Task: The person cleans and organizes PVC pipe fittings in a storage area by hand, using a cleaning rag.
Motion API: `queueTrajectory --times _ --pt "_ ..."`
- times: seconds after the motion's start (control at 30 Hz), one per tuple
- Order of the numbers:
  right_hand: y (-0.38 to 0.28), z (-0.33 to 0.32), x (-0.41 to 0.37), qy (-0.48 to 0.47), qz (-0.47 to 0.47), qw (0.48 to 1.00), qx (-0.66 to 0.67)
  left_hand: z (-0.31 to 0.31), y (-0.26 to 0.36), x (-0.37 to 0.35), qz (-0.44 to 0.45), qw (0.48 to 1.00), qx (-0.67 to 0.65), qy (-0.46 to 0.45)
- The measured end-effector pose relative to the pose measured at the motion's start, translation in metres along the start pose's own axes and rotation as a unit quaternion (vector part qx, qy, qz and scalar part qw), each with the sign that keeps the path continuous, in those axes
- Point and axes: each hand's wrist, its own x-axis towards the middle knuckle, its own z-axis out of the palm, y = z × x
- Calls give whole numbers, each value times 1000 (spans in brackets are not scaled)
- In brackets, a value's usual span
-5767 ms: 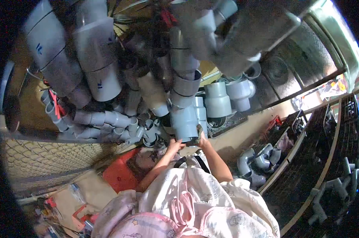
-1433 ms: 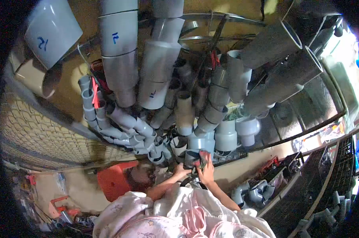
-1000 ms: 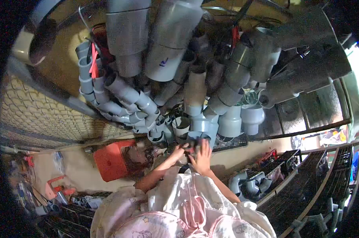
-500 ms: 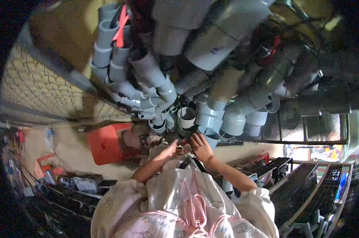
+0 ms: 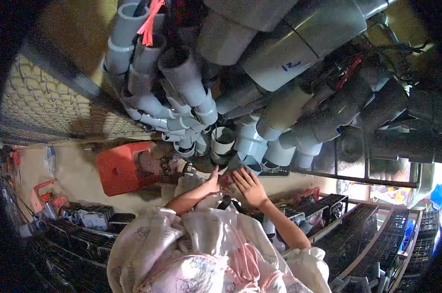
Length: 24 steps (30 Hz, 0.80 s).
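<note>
My left hand [image 5: 212,182] is at the middle, in front of my chest, its thumb raised and its other fingers mostly hidden. Close beside it, my right hand [image 5: 251,189] bends its fingers over a small dark greyish and reddish thing [image 5: 227,181] between the hands. Its kind is too dim and covered to make out. Just beyond the fingertips hang grey plastic pipe fittings, among them a short open-ended pipe socket [image 5: 223,138] and a wider light-grey coupling [image 5: 251,142].
Strung bunches of grey pipe fittings [image 5: 182,78] hang overhead, with a red ribbon [image 5: 151,22] among them. A red plastic stool [image 5: 116,168] is at the left, below wire mesh [image 5: 50,97]. Black crates [image 5: 352,229] line the lower right.
The view has shifted, and the hanging fittings appear larger and sharper. My right hand's fingers are more stretched out than before, and my left thumb now points up.
</note>
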Motion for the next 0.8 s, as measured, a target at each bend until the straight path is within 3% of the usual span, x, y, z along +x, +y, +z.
queueTrajectory --times 0.03,0.07,0.1,0.13,0.17,0.2,0.3,0.4,0.43,0.47,0.5,0.53,0.57,0.63,0.67,0.7,0.73,0.77,0.8 --pt "3 4 -12 -1 -1 1000 -6 7 5 -7 -28 999 -14 -8" --pt "3 13 -17 12 -1 1000 -9 9 6 -13 -24 997 5 -71" --pt "5 19 -16 27 -1 1000 -15 -31 4 57 -21 992 -1 -122" --pt "3 17 -8 5 5 1000 21 -27 2 57 -3 999 6 -41" --pt "-1 24 7 39 1 999 -24 -22 1 54 13 999 15 41" --pt "-7 23 22 30 6 999 -18 -19 5 46 24 997 22 63" --pt "-24 6 65 88 95 986 108 4 16 -11 42 997 54 17" --pt "-19 -11 78 159 161 937 265 37 29 -112 81 987 127 -48" --pt "-16 -14 77 174 188 909 328 46 29 -138 99 980 164 -56" --pt "-14 -32 76 110 274 839 458 20 40 -112 131 967 207 -65" --pt "-14 -53 72 41 343 742 575 28 48 -132 148 945 284 -63" --pt "-17 -58 65 103 330 663 664 28 46 -148 250 873 401 -121" --pt "-18 -64 61 156 304 573 745 33 50 -164 254 826 491 -109" --pt "-26 -120 49 139 326 499 791 25 50 -170 305 798 471 -223" --pt "-31 -143 45 154 342 479 794 -4 64 -120 257 812 443 -280" --pt "-32 -156 45 168 360 455 797 71 37 -239 190 887 371 -199" --pt "-26 -152 46 181 314 502 785 72 36 -238 227 855 352 -306" --pt "-23 -149 47 193 271 545 769 80 32 -243 298 808 405 -307" --pt "-26 -155 50 223 272 621 700 87 28 -248 368 756 452 -297"
